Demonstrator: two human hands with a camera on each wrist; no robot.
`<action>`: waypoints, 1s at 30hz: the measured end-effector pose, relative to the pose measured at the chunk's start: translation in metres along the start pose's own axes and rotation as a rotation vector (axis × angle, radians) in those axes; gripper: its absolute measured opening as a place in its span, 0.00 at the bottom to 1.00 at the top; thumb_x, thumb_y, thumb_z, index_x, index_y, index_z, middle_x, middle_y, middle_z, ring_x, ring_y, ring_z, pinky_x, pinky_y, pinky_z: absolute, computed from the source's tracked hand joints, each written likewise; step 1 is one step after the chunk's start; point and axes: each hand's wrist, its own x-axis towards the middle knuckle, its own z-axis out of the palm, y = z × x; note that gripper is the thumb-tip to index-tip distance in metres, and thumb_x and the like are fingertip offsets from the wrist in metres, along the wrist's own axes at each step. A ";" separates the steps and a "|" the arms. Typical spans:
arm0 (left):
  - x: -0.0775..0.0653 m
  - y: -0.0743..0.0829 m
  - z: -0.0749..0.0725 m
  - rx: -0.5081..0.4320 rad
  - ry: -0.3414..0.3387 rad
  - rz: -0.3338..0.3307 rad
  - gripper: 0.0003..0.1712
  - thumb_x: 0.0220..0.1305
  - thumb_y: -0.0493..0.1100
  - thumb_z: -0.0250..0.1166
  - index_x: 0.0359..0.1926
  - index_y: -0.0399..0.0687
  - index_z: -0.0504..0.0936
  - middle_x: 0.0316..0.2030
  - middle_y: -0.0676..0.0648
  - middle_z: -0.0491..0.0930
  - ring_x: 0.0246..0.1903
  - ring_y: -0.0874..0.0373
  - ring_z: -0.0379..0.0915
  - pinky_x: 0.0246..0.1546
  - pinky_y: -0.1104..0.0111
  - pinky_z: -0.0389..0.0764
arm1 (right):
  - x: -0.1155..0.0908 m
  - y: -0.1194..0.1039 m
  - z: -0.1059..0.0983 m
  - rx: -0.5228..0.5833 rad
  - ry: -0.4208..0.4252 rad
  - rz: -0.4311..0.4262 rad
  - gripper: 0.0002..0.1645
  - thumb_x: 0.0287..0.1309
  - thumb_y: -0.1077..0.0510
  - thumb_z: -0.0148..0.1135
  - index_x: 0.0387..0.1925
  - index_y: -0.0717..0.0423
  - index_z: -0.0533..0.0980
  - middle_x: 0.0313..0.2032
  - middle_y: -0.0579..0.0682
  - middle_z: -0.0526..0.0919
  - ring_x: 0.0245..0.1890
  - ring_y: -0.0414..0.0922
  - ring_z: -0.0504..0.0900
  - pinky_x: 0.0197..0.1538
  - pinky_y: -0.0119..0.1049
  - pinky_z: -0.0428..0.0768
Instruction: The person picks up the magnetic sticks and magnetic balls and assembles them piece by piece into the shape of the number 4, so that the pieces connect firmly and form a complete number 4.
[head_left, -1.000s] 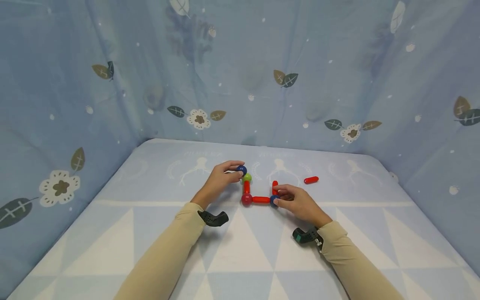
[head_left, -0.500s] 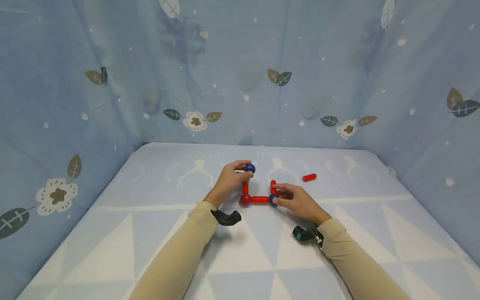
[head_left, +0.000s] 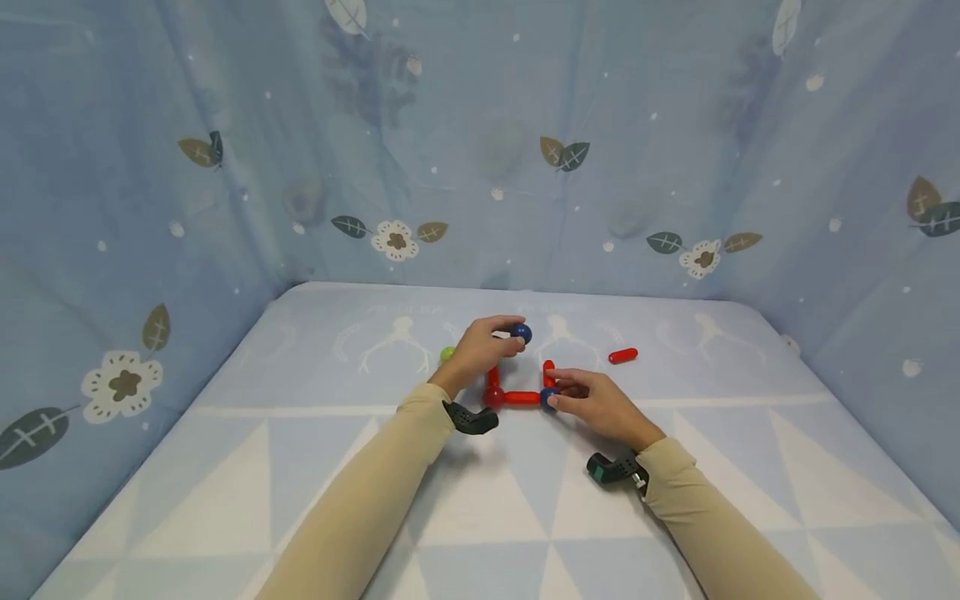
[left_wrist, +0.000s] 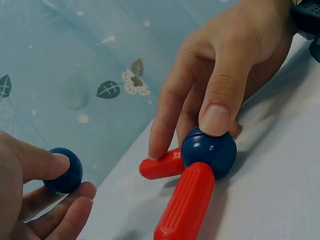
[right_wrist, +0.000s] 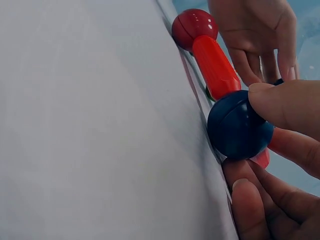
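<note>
My left hand [head_left: 480, 346] pinches a blue ball [head_left: 522, 334] between thumb and fingers, held up over the table. My right hand [head_left: 600, 404] has its thumb on a second blue ball [left_wrist: 209, 152], fingers around its side. That ball joins two red rods: one rod [head_left: 522, 398] runs left to a dark red ball [head_left: 493, 397], the other rod [head_left: 549, 373] points away from me. From the dark red ball another red rod [head_left: 492, 376] runs back; its far end is hidden behind my left hand.
A loose red rod [head_left: 623, 356] lies on the patterned tabletop [head_left: 480, 517] at the back right. A green ball [head_left: 447, 354] shows left of my left wrist. Blue fabric [head_left: 480, 150] with leaf prints stands behind and at both sides.
My left hand has moved right with its blue ball, toward the right hand. The green ball at the rod's end is covered now; one shows left of the wrist. The right hand stays put.
</note>
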 end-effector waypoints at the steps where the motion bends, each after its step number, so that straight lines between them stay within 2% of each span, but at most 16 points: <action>1: 0.000 -0.001 0.001 -0.005 -0.002 0.007 0.27 0.69 0.43 0.65 0.68 0.53 0.76 0.54 0.46 0.81 0.46 0.55 0.82 0.54 0.60 0.78 | 0.000 0.000 0.000 -0.002 -0.003 0.006 0.34 0.63 0.45 0.68 0.67 0.51 0.74 0.53 0.51 0.82 0.51 0.48 0.80 0.54 0.45 0.78; 4: 0.000 -0.004 0.003 -0.002 0.007 0.027 0.25 0.69 0.41 0.65 0.67 0.53 0.76 0.57 0.44 0.79 0.47 0.51 0.83 0.51 0.62 0.80 | 0.000 -0.002 0.002 0.015 -0.012 0.010 0.34 0.63 0.46 0.69 0.67 0.52 0.74 0.55 0.52 0.81 0.51 0.48 0.80 0.55 0.46 0.78; 7: -0.001 -0.003 0.005 0.008 0.016 0.033 0.24 0.70 0.40 0.64 0.65 0.52 0.77 0.55 0.43 0.80 0.46 0.47 0.83 0.50 0.63 0.81 | 0.001 -0.001 0.003 0.016 -0.017 -0.005 0.34 0.63 0.45 0.68 0.67 0.52 0.74 0.56 0.52 0.81 0.52 0.49 0.80 0.55 0.47 0.78; 13: 0.002 0.003 0.010 0.092 -0.024 0.033 0.22 0.69 0.40 0.64 0.63 0.51 0.79 0.54 0.45 0.82 0.45 0.48 0.83 0.46 0.63 0.80 | 0.002 0.003 0.002 -0.006 -0.012 0.010 0.34 0.62 0.42 0.68 0.67 0.46 0.74 0.60 0.50 0.79 0.53 0.48 0.79 0.56 0.48 0.77; 20: 0.006 0.005 0.016 0.186 -0.039 0.060 0.21 0.71 0.39 0.63 0.63 0.48 0.79 0.55 0.43 0.81 0.42 0.53 0.84 0.46 0.64 0.80 | 0.004 0.002 0.003 0.012 0.002 -0.010 0.34 0.62 0.43 0.69 0.66 0.50 0.75 0.58 0.52 0.80 0.53 0.49 0.80 0.56 0.48 0.77; 25: 0.011 0.002 0.020 0.252 -0.053 0.084 0.21 0.71 0.39 0.62 0.63 0.48 0.79 0.56 0.44 0.81 0.38 0.62 0.81 0.44 0.67 0.80 | 0.001 0.000 0.003 -0.005 0.006 -0.015 0.29 0.62 0.45 0.69 0.63 0.47 0.78 0.57 0.49 0.81 0.52 0.47 0.80 0.54 0.45 0.77; 30: 0.012 0.000 0.022 0.303 -0.043 0.098 0.20 0.71 0.39 0.62 0.62 0.49 0.80 0.56 0.45 0.81 0.35 0.63 0.79 0.39 0.70 0.78 | 0.000 -0.002 0.004 -0.027 0.007 -0.055 0.24 0.63 0.48 0.68 0.59 0.46 0.81 0.55 0.48 0.82 0.49 0.45 0.81 0.52 0.44 0.77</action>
